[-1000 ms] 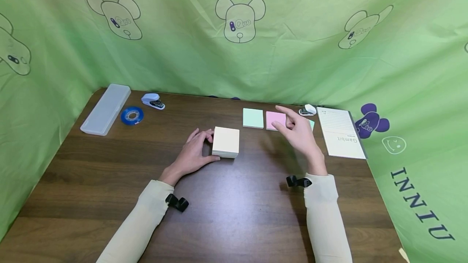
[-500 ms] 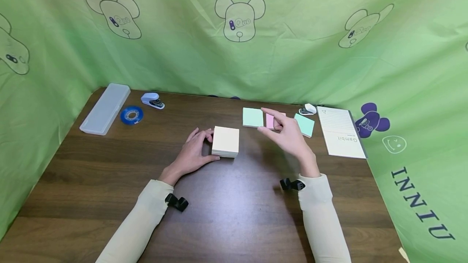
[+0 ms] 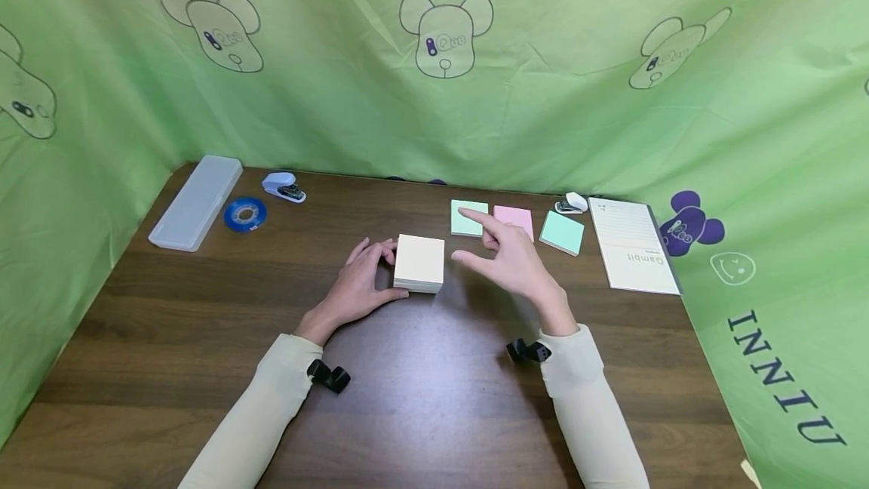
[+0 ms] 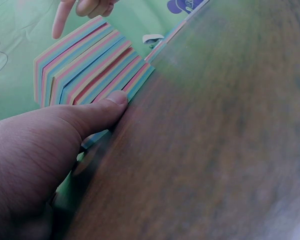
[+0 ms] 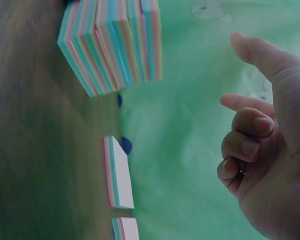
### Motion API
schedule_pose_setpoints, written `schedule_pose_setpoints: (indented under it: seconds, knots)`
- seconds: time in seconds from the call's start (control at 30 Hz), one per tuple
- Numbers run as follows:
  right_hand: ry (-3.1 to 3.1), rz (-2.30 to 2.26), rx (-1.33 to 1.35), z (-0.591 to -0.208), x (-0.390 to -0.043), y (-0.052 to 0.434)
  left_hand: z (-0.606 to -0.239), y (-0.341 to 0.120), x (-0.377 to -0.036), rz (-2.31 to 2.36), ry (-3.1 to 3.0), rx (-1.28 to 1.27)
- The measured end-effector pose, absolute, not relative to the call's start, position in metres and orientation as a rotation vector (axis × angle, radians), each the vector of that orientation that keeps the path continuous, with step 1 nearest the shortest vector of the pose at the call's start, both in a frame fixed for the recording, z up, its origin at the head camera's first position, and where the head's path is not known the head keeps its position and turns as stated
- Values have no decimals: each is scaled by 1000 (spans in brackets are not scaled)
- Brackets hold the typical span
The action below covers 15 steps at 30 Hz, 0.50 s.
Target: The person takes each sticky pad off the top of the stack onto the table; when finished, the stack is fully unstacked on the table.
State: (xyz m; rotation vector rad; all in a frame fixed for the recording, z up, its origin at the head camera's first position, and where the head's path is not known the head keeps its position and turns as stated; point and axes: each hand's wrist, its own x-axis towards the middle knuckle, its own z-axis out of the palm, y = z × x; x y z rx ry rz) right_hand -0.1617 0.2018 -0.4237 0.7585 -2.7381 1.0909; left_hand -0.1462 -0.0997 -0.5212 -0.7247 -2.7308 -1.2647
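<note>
A tall stack of sticky note pads (image 3: 419, 259) stands on the table, pale yellow on top, its sides striped pink, blue and yellow in the left wrist view. My left hand (image 3: 356, 285) holds this stack at its left side, the thumb (image 4: 110, 102) along the near face by the bottom pads and the fingers behind. To the right of the stack hovers my right hand (image 3: 512, 259), thumb and index finger spread apart, the other fingers curled in, nothing between them. Behind it lie a mint pad (image 3: 465, 226), a pink pad (image 3: 517, 219) and a green pad (image 3: 562, 233).
At the back left are a translucent pencil case (image 3: 197, 202), a blue tape roll (image 3: 234, 215) and a small stapler (image 3: 280, 186). A white stapler (image 3: 575, 202) and a notepad (image 3: 631, 247) lie at the back right. Green printed cloth (image 3: 543, 119) hangs behind the table.
My right hand has moved left from over the pink and green pads toward the stack, uncovering both. My left hand and the stack stay in place.
</note>
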Motion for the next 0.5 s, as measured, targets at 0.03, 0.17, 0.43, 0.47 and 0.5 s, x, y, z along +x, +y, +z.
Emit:
schedule_pose_setpoints:
  seconds: [0.03,0.17,0.43,0.47,0.5]
  knots:
    - [-2741,1080,772,-424,-161,199,-521,-100,-146,-1266,-2731,-724]
    - [-2758,1034,825,-427,-159,189,-522,-101,-147,-1268,-2729,-723]
    - [-2809,965,877,-434,-154,176,-522,-100,-147,-1256,-2707,-735]
    - [-2816,947,877,-435,-154,175,-522,-100,-147,-1257,-2707,-735]
    - [-2824,933,876,-436,-154,174,-522,-100,-147,-1263,-2709,-734]
